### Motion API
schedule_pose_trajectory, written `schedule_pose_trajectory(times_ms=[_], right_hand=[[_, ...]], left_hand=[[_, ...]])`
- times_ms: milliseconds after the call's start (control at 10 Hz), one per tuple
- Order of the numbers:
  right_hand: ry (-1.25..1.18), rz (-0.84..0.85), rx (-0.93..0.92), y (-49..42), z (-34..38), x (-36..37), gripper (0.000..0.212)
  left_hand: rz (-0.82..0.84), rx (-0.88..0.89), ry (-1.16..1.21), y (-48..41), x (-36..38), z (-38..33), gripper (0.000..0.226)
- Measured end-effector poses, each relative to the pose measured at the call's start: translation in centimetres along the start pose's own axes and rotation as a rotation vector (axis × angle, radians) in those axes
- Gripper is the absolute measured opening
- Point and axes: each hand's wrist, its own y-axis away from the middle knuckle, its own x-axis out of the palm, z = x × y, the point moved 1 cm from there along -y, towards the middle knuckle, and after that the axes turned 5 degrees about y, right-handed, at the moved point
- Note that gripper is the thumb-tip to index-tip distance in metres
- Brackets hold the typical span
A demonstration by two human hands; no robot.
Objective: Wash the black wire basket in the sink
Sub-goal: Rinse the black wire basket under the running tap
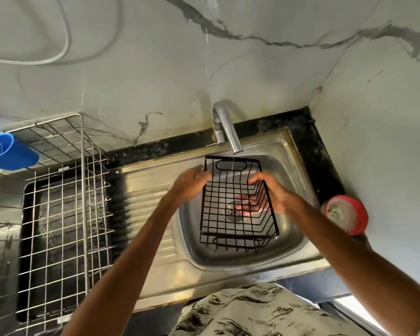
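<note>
you hold the black wire basket over the bowl of the steel sink, its open side turned up toward you and its far end lifted toward the tap. a thin stream of water falls from the spout onto the far end wall, right at the oval handle opening. through the wire floor you can see the drain below.

your left hand is at the basket's left rim near the far corner, fingers curled against the wire; the hand is a little blurred, so the exact hold of each finger is not clear. your right hand grips the right side wall, thumb up by the rim and fingers wrapped under and inside, showing pink through the grid. both forearms reach in from the lower edge of the view, above a pale garment with dark streaks.

left of the bowl lies the ribbed drainboard. past that, a silver wire dish rack stands over a dark tray, with a blue plastic holder hung on its far left side. on the black counter just right of the sink sits a round red-rimmed tub. the wall behind is pale marble with grey veins, and a white cable loops across its upper left.
</note>
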Motion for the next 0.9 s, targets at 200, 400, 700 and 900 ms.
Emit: schedule_pose_trajectory(times_ms=[200, 400, 700, 900], right_hand=[[0.200, -0.027, -0.007, 0.8, 2.1, 0.2, 0.045], [0.345, 0.001, 0.048, 1.6, 2.8, 1.1, 0.038], [0.352, -0.090, 0.030, 3.0, 4.1, 1.1, 0.046], [0.404, -0.146, -0.176, 6.7, 5.0, 3.7, 0.018]], left_hand=[[-0.032, 0.446, -0.519, -1.8, -0.6, -3.0, 0.061], [0.146, 0.413, -0.664, -6.2, 1.3, -4.7, 0.029], [0.298, 0.260, -0.468, -9.0, -1.2, -2.2, 0.021], [0.270, 0.127, -0.362, -9.5, -2.1, -2.0, 0.023]])
